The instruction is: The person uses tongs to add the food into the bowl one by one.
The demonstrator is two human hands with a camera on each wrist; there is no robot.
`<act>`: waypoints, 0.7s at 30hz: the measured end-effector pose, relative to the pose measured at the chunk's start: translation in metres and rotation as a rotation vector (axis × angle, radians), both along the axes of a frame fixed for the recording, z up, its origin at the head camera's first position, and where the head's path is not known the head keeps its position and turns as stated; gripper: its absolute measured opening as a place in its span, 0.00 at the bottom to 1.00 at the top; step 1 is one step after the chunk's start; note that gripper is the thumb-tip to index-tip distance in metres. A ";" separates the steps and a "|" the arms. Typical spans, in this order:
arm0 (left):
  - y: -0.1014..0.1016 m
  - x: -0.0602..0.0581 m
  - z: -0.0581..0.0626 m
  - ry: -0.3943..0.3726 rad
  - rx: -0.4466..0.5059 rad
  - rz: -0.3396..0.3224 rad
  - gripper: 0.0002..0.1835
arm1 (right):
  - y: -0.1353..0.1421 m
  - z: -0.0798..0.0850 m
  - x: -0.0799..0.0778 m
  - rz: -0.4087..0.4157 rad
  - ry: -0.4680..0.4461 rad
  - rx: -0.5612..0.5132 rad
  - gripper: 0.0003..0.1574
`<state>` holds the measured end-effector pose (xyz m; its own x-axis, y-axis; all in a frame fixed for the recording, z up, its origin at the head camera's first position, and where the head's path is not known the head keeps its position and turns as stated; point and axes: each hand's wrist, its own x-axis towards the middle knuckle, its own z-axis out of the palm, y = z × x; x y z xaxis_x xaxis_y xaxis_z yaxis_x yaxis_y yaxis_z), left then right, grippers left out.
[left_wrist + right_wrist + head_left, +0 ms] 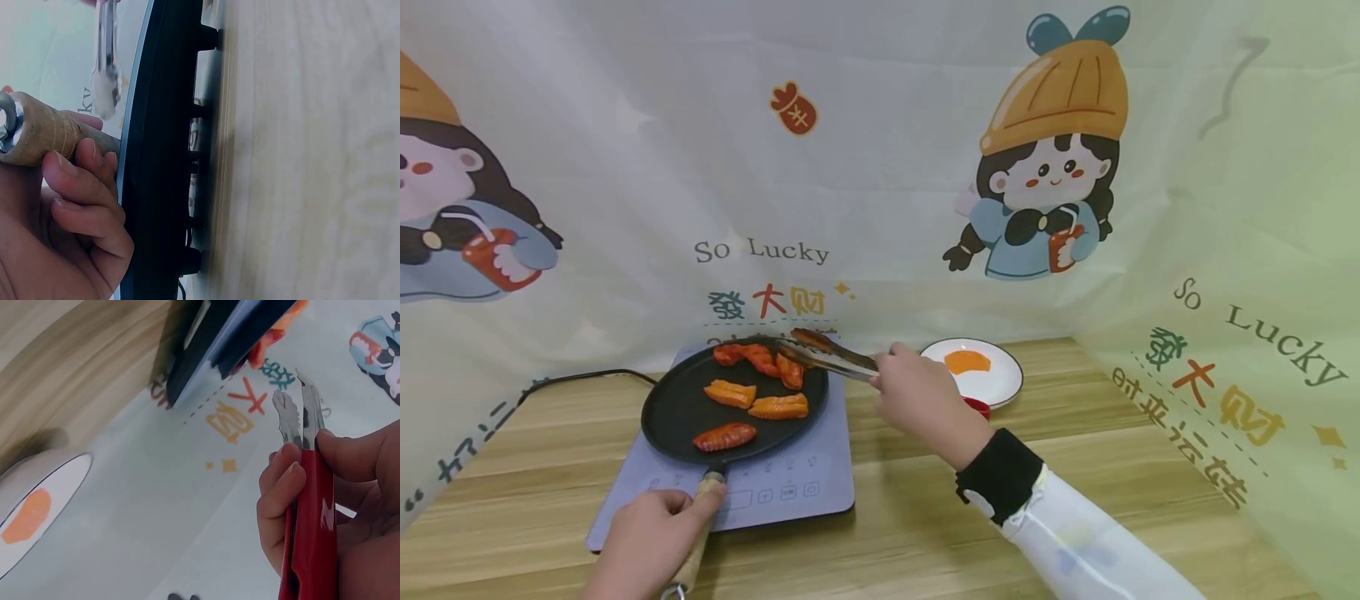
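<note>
My left hand grips the wooden handle of a black frying pan, fingers curled below it and thumb along the top. In the pan lie several pieces: a red-orange wing piece near the handle, two scored orange pieces in the middle and red seasoned pieces at the far side. My right hand holds red-handled metal tongs. Their tips stand slightly apart over the pan's far right rim, with nothing between them in the right wrist view.
Under the pan is a flat grey induction cooker on a wood-grain table. A white plate with a dark rim, bearing an orange slice, stands behind my right hand. A black cable runs left. Printed cloth surrounds the table.
</note>
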<state>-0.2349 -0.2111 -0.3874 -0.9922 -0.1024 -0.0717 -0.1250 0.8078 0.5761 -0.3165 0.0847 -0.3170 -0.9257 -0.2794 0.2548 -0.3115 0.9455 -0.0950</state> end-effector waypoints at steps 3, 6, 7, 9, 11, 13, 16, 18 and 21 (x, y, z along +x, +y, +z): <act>0.000 0.000 0.000 0.000 0.003 -0.001 0.33 | 0.013 -0.003 0.002 -0.034 -0.011 -0.055 0.14; 0.001 0.000 0.000 0.001 0.006 -0.002 0.33 | 0.026 -0.003 0.005 -0.069 -0.010 -0.117 0.15; 0.001 -0.001 0.000 0.002 0.006 -0.002 0.33 | 0.031 -0.003 0.006 -0.081 -0.009 -0.135 0.16; 0.000 -0.001 0.000 0.004 0.006 -0.003 0.33 | 0.040 -0.002 0.007 -0.101 -0.002 -0.151 0.14; 0.000 -0.001 0.000 0.002 0.007 -0.004 0.33 | 0.049 -0.003 0.008 -0.109 0.013 -0.153 0.12; 0.000 -0.001 0.001 -0.002 0.008 -0.005 0.33 | 0.056 -0.005 0.008 -0.116 0.024 -0.156 0.10; 0.000 -0.001 0.001 0.000 0.006 -0.004 0.33 | 0.066 -0.007 0.009 -0.114 0.045 -0.157 0.09; 0.000 -0.001 0.001 0.003 0.003 -0.002 0.33 | 0.071 -0.009 0.010 -0.111 0.050 -0.158 0.09; 0.000 -0.001 0.001 0.007 0.000 0.000 0.33 | 0.082 -0.010 0.009 -0.096 0.045 -0.164 0.13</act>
<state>-0.2360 -0.2110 -0.3860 -0.9927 -0.1019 -0.0647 -0.1205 0.8076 0.5773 -0.3071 0.1664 -0.3273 -0.9329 -0.1417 0.3310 -0.2279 0.9441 -0.2382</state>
